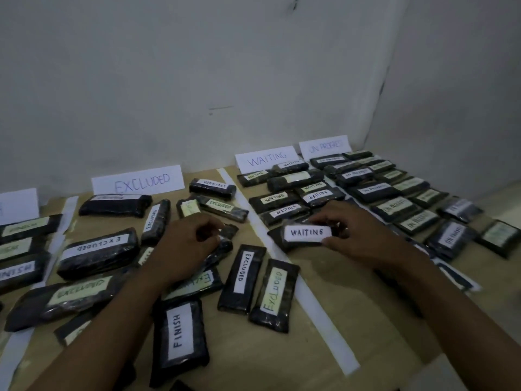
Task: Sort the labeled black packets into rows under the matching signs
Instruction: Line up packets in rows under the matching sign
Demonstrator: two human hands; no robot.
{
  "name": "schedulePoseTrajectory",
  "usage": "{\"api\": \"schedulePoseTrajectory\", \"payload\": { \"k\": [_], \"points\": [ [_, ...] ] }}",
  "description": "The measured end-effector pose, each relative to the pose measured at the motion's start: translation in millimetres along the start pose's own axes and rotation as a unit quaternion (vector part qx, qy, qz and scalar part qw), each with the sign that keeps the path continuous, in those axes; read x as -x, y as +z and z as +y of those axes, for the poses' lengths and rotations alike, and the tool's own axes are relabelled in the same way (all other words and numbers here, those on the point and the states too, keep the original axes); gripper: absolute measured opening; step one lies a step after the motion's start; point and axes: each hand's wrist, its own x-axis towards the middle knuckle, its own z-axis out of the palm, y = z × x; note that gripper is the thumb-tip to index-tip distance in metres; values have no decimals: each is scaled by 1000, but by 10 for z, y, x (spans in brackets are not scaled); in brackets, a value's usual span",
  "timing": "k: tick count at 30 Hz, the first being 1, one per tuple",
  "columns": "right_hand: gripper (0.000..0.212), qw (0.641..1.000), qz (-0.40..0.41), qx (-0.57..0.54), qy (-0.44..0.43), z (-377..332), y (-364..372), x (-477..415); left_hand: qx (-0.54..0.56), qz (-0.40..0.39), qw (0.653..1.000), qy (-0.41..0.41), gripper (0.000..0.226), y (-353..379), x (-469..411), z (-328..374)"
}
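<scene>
My right hand [355, 235] pinches a black packet labelled WAITING [306, 234] at the near end of the row under the WAITING sign [266, 158]. My left hand [186, 241] grips the end of another black packet [229, 231] in the section under the EXCLUDED sign [138, 180]; its label is hidden. Several EXCLUDED packets lie scattered around that hand, such as one [98, 251] to its left and two [242, 277] [275, 294] to its right. A FINISH packet [179, 334] lies near my left forearm.
White tape strips [298, 286] divide the brown surface into sections. Rows of packets fill the area under the ON PROGRESS sign [324, 146] at the right. More packets lie at the far left edge [19, 249]. A grey wall stands close behind the signs.
</scene>
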Motion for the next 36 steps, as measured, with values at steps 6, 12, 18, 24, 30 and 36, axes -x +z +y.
{"api": "schedulePoseTrajectory", "payload": {
  "k": [6,12,18,24,30,36],
  "points": [
    [39,984,-46,170,12,162,37,179,-22,1,1000,2,18,-18,13,53],
    [41,978,1,204,-33,118,180,223,-31,-2,1000,-3,18,-27,36,82],
    [44,980,11,198,-15,177,206,194,-25,0,1000,-8,17,-35,35,65],
    [45,983,30,175,-37,27,271,228,-17,-2,1000,-8,16,-46,27,53],
    [48,976,-30,169,-134,-423,572,368,-2,-9,1000,-17,16,-58,29,17],
    [41,983,-37,122,-133,-594,737,600,1,-7,1000,-15,15,-64,56,12]
  ]
}}
